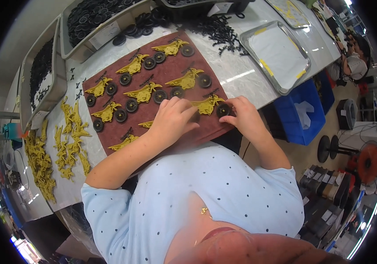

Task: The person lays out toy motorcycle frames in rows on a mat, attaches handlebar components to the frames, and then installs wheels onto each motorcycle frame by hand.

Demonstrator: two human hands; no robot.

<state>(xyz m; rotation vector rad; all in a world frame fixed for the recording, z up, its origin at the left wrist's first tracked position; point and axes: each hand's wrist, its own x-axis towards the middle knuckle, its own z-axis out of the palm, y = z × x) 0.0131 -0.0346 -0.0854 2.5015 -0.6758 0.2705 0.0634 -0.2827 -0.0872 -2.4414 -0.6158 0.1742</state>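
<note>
Several yellow toy motorcycle bodies with black wheels and black handlebar parts lie in rows on a dark red cloth (153, 72). At the cloth's right edge, one yellow toy motorcycle (207, 105) lies between my hands. My right hand (246, 119) has thumb and fingers closed round the black wheel (223, 110) at its right end. My left hand (173, 118) is curled over its left end; what its fingers hold there is hidden. Beside the left hand lies another finished-looking motorcycle (143, 93) with two wheels. Two nearer yellow bodies are partly covered by my left forearm, including one body (124, 143).
Loose yellow bodies (69, 136) lie on the table at left. A grey bin (58, 83) holds small black parts; another bin (105, 36) holds black wheels. Black handlebar pieces (219, 33) are heaped behind the cloth. A metal tray (281, 57) and a blue crate (301, 116) are at right.
</note>
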